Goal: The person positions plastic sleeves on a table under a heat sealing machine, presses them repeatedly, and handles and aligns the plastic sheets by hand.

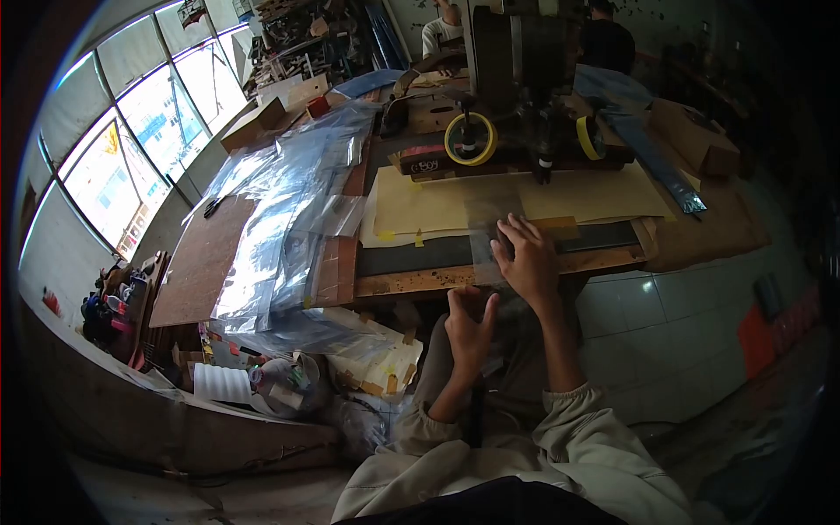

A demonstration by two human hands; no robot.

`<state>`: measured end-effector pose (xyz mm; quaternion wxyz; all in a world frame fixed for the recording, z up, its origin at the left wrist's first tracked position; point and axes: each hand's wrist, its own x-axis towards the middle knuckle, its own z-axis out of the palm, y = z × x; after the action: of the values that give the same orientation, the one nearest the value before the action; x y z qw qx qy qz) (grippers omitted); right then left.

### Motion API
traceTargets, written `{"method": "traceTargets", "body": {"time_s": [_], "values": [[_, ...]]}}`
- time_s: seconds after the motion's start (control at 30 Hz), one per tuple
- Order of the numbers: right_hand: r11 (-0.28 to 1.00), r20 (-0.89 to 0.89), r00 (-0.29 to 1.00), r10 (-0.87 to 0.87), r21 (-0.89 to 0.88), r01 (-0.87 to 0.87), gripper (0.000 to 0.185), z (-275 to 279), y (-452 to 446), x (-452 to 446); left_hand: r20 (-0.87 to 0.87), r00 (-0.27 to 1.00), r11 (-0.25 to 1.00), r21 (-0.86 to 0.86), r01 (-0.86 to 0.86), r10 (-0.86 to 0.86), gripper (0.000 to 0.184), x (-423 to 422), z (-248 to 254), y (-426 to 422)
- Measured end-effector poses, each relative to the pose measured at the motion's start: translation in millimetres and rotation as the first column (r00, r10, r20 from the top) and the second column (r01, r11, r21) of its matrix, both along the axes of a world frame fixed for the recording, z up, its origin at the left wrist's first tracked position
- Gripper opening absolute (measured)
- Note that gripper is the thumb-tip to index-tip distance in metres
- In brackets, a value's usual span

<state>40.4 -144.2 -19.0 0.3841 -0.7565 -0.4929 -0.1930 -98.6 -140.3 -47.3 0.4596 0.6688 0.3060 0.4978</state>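
Right hand (528, 265) on film (484, 251), in front of machine (492, 57); fingers loosely spread. Left hand (469, 334) farther from machine, curled; cannot tell whether gripping.

Before me, a clear rectangular plastic sheet (484, 249) overlaps flat tan paper (420, 197), a black metal machine (529, 70) behind.
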Motion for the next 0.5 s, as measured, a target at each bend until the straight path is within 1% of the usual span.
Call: {"method": "traceTargets", "body": {"time_s": [0.07, 0.17, 0.2, 0.3, 0.4, 0.47, 0.5], "values": [[1.0, -0.062, 0.998, 0.029, 0.007, -0.029, 0.035, 0.9, 0.1, 0.5, 0.091, 0.994, 0.993, -0.091, 0.072, -0.064, 0.025, -0.5, 6.0, 1.7], [0.996, -0.163, 0.982, 0.091, 0.01, -0.091, 0.033, 9.7, -2.9, 4.0, 0.121, 0.983, 0.985, -0.092, 0.147, -0.135, 0.024, 0.7, 8.7, 2.9], [0.994, -0.201, 0.973, 0.113, 0.01, -0.113, 0.033, 12.9, -5.5, 4.7, 0.127, 0.979, 0.978, -0.117, 0.171, -0.156, 0.024, 0.4, 11.4, 0.9], [0.99, -0.237, 0.961, 0.141, 0.019, -0.14, 0.032, 19.5, -15.6, 2.4, 0.14, 0.966, 0.954, -0.18, 0.241, -0.218, 0.023, -5.6, 24.5, -10.1], [0.988, -0.206, 0.967, 0.151, -0.006, -0.155, 0.03, 25.0, -32.7, -6.5, 0.148, 0.953, 0.937, -0.196, 0.289, -0.263, 0.023, -15.9, 28.5, -20.0], [0.977, -0.266, 0.947, 0.179, -0.066, -0.204, 0.029, 41.1, -48.4, -11.6, 0.148, 0.948, 0.933, -0.19, 0.306, -0.281, 0.023, -27.6, 21.0, -30.8], [0.969, -0.297, 0.935, 0.192, -0.094, -0.229, 0.028, 45.4, -52.9, -12.4, 0.135, 0.948, 0.932, -0.188, 0.311, -0.289, 0.026, -34.1, 20.1, -37.7]]}}
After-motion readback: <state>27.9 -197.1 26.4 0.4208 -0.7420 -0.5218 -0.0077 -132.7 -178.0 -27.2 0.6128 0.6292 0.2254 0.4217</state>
